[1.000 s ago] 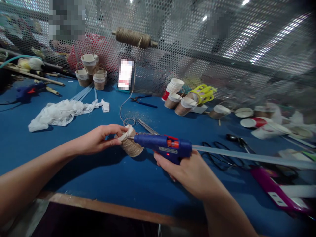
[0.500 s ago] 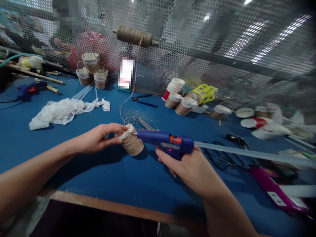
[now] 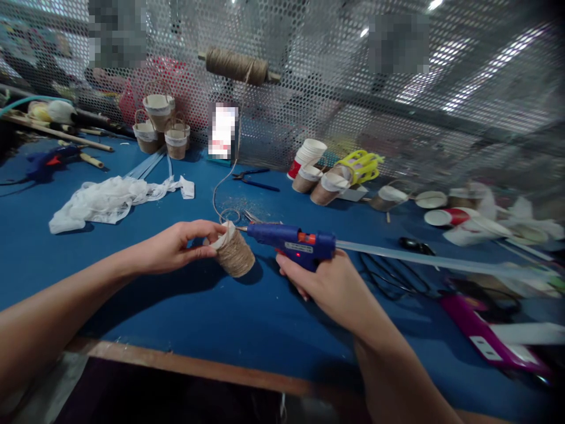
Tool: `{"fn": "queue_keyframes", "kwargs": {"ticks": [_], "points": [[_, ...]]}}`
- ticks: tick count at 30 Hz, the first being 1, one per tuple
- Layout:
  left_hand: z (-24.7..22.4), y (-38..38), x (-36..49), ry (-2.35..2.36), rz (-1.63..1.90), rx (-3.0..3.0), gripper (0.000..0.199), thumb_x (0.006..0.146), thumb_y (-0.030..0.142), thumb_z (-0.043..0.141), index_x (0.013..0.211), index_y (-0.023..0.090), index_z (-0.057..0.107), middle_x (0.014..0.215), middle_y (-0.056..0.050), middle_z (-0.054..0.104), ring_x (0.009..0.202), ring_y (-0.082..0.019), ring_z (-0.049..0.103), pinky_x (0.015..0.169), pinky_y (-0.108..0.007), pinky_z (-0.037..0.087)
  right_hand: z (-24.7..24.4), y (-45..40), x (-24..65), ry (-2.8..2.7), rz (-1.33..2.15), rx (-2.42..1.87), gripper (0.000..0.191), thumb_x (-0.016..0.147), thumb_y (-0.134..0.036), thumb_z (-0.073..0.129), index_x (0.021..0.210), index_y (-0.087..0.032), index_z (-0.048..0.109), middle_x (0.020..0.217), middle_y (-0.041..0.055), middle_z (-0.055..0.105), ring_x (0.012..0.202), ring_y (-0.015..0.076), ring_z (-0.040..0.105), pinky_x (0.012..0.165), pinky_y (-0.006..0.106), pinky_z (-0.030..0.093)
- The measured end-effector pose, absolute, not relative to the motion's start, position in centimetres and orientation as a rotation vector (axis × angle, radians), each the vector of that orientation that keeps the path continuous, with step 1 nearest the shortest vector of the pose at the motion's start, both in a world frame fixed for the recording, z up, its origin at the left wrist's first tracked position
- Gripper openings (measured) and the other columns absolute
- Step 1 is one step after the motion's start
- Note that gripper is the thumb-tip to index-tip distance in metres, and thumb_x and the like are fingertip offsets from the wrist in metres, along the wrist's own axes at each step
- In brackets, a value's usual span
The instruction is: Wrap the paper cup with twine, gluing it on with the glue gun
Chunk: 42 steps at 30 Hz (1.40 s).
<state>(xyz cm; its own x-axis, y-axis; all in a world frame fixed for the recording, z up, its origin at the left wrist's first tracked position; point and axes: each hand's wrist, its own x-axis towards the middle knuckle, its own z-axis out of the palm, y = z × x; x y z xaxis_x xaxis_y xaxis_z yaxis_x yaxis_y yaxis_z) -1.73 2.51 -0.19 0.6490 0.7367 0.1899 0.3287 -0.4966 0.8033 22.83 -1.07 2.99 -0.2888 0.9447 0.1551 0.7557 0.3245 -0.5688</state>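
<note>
My left hand (image 3: 194,244) grips the white rim of a twine-wrapped paper cup (image 3: 237,253), which lies tilted with its base to the right. In my right hand (image 3: 318,282) is a blue hot glue gun (image 3: 289,240), its small red light lit and a long clear glue stick (image 3: 397,250) running out of its back. The metal nozzle is close to the cup's rim; whether it touches I cannot tell. Twine (image 3: 215,197) runs down from a spool (image 3: 236,65) to the table behind the cup. Scissors (image 3: 251,217) lie just beyond, partly hidden by the glue gun.
Pliers (image 3: 256,180) lie farther back. Finished small baskets (image 3: 175,144) and crumpled white fabric (image 3: 103,200) are on the left, with another glue gun (image 3: 53,162). Twine-wrapped cups (image 3: 329,187) stand right of centre. A purple power strip (image 3: 472,330) and black cable (image 3: 392,277) lie at right.
My right hand has moved the glue gun slightly up, and its nozzle has shifted from the cup's side to near the top of the rim. My left hand still holds the cup.
</note>
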Motion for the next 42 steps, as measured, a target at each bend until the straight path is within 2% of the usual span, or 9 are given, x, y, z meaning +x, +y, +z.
{"fn": "queue_keyframes", "kwargs": {"ticks": [5,10,15,20,24,33,35,39,42], "points": [[-0.2,2.5,-1.7,0.807,0.683,2.1,0.011,0.084,0.022,0.046,0.077,0.014,0.051,0.119,-0.013,0.055,0.113,-0.021,0.048,0.094,-0.036,0.037,3.2,-0.8,22.3,-1.91,0.785,-1.612,0.024,0.075,-0.033,0.054,0.055,-0.019,0.05,0.039,-0.0044,0.048,0.037,0.0106,0.048,0.044,0.024,0.041],[-0.1,2.4,-1.6,0.787,0.697,2.082,0.013,0.084,0.023,0.046,0.075,0.014,0.051,0.118,-0.012,0.055,0.112,-0.021,0.049,0.094,-0.035,0.037,2.8,0.5,23.0,-1.732,0.869,-1.572,0.033,0.071,-0.039,0.059,0.048,-0.019,0.045,0.039,-0.0034,0.047,0.037,0.0091,0.046,0.043,0.024,0.04],[-0.1,2.4,-1.6,0.77,0.721,2.09,0.012,0.084,0.022,0.046,0.076,0.014,0.051,0.114,-0.012,0.057,0.109,-0.02,0.05,0.094,-0.034,0.037,1.4,3.5,25.3,-1.447,0.61,-1.639,0.024,0.067,-0.039,0.061,0.075,-0.017,0.057,0.067,0.0026,0.064,0.055,0.0136,0.058,0.053,0.026,0.046],[0.0,2.2,-1.7,0.732,0.73,2.089,0.014,0.084,0.024,0.046,0.075,0.015,0.05,0.108,-0.01,0.059,0.106,-0.019,0.052,0.091,-0.033,0.04,-0.1,6.0,27.1,-1.506,0.479,-1.89,0.033,0.08,-0.038,0.045,0.056,-0.017,0.054,0.057,0.0066,0.062,0.051,0.0146,0.057,0.056,0.028,0.045],[0.3,2.1,-1.7,0.747,0.716,2.094,0.014,0.083,0.026,0.048,0.076,0.015,0.051,0.102,-0.009,0.061,0.101,-0.019,0.054,0.088,-0.032,0.041,-0.7,7.4,27.3,-1.557,0.333,-2.095,0.041,0.082,-0.039,0.042,0.047,-0.02,0.05,0.048,0.0077,0.058,0.062,0.0221,0.062,0.062,0.031,0.044],[0.5,2.0,-2.0,0.686,0.621,2.125,0.015,0.085,0.028,0.046,0.082,0.014,0.053,0.096,-0.006,0.061,0.091,-0.017,0.055,0.082,-0.03,0.043,-0.5,7.7,25.6,-1.663,0.16,-2.22,0.036,0.082,-0.036,0.046,0.068,-0.009,0.065,0.086,0.0237,0.064,0.094,0.0385,0.056,0.076,0.048,0.041],[0.6,2.0,-2.1,0.677,0.608,2.131,0.016,0.085,0.028,0.045,0.084,0.014,0.054,0.095,-0.005,0.061,0.088,-0.016,0.055,0.081,-0.029,0.042,0.4,6.7,24.6,-1.749,0.154,-2.118,0.031,0.082,-0.034,0.047,0.079,-0.01,0.067,0.097,0.0211,0.063,0.103,0.0352,0.052,0.084,0.047,0.038],[0.9,1.8,-2.2,0.651,0.527,2.125,0.019,0.085,0.029,0.046,0.084,0.013,0.054,0.089,-0.004,0.06,0.081,-0.014,0.053,0.075,-0.026,0.042,2.7,4.3,21.7,-2.078,0.433,-1.662,0.032,0.089,-0.038,0.037,0.098,-0.023,0.064,0.11,0.0022,0.062,0.103,0.0142,0.054,0.09,0.027,0.039],[1.1,1.6,-2.2,0.606,0.457,2.094,0.018,0.084,0.029,0.047,0.082,0.013,0.055,0.083,-0.003,0.059,0.077,-0.013,0.052,0.073,-0.024,0.041,3.6,3.2,19.7,-2.237,0.889,-1.031,0.043,0.091,-0.043,0.029,0.103,-0.019,0.061,0.116,0.0048,0.058,0.11,0.0136,0.05,0.095,0.029,0.035]]}}
